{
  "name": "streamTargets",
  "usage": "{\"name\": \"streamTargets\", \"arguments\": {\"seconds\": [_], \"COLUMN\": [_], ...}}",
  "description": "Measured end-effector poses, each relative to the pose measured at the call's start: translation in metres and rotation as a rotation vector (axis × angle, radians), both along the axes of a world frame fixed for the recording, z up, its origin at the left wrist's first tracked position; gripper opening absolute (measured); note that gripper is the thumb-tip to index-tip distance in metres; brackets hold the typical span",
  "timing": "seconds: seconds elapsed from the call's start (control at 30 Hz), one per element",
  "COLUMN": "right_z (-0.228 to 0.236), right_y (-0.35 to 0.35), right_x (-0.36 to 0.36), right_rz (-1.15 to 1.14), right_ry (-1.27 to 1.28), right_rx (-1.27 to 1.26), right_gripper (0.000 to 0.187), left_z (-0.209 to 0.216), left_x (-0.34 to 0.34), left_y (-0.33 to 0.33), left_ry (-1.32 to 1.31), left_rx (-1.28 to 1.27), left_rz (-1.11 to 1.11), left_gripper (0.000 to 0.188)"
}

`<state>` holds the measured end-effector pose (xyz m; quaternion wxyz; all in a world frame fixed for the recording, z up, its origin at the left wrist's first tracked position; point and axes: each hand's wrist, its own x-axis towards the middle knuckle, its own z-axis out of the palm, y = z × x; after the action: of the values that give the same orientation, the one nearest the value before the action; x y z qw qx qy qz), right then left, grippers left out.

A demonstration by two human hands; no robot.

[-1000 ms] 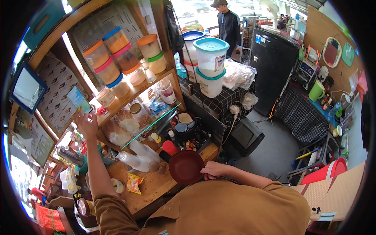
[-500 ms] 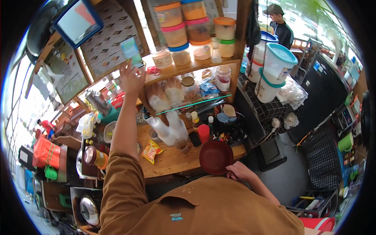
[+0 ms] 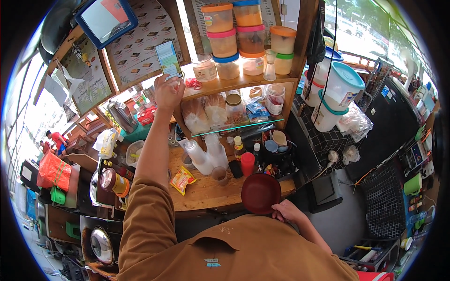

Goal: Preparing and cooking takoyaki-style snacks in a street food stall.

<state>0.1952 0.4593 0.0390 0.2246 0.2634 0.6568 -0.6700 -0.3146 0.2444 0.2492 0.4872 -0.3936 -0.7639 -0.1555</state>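
My left hand [image 3: 169,92] is raised to the wooden shelf, its fingertips at the lower edge of a phone [image 3: 168,59] with a lit screen. The phone stands upright there, and the fingers are partly bent and apart, not wrapped around it. In front of my body, my right hand [image 3: 287,210] is closed at the lower right edge of a round, dark red pan [image 3: 260,193]. Its inside faces up and looks bare; any handle is hidden by my fingers. Close beyond the pan are a red bottle [image 3: 247,165] and a brownish cup [image 3: 219,176].
Stacked plastic cups [image 3: 198,157] and a yellow packet [image 3: 183,181] are on the wooden counter [image 3: 201,201]. Lidded tubs [image 3: 222,44] line the shelf above. A black caddy [image 3: 286,161] holds small items at the right. A metal lid [image 3: 101,246] lies at lower left.
The view has shifted, so the shelf and counter appear farther right. A capped person at upper right has left the picture. My left hand stays at the phone, my right at the pan.
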Motion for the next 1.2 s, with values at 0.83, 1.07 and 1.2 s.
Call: {"name": "streamTargets", "arguments": {"seconds": [0.83, 1.07, 1.2], "right_z": [0.0060, 0.0044, 0.0071], "right_y": [0.0021, 0.0024, 0.0018], "right_x": [-0.0008, -0.0004, -0.0013], "right_rz": [0.011, 0.024, 0.021], "right_ry": [-0.022, 0.002, 0.008], "right_rx": [0.010, 0.027, 0.023], "right_gripper": [0.042, 0.041, 0.042], "left_z": [-0.0010, -0.0031, -0.0044], "left_x": [-0.0002, -0.0030, -0.0054], "left_y": [-0.0021, -0.0023, -0.0030], "left_ry": [0.023, -0.007, 0.003], "left_rx": [-0.037, -0.022, -0.022], "left_rz": [0.066, 0.023, 0.029], "left_gripper": [0.035, 0.035, 0.035]}}
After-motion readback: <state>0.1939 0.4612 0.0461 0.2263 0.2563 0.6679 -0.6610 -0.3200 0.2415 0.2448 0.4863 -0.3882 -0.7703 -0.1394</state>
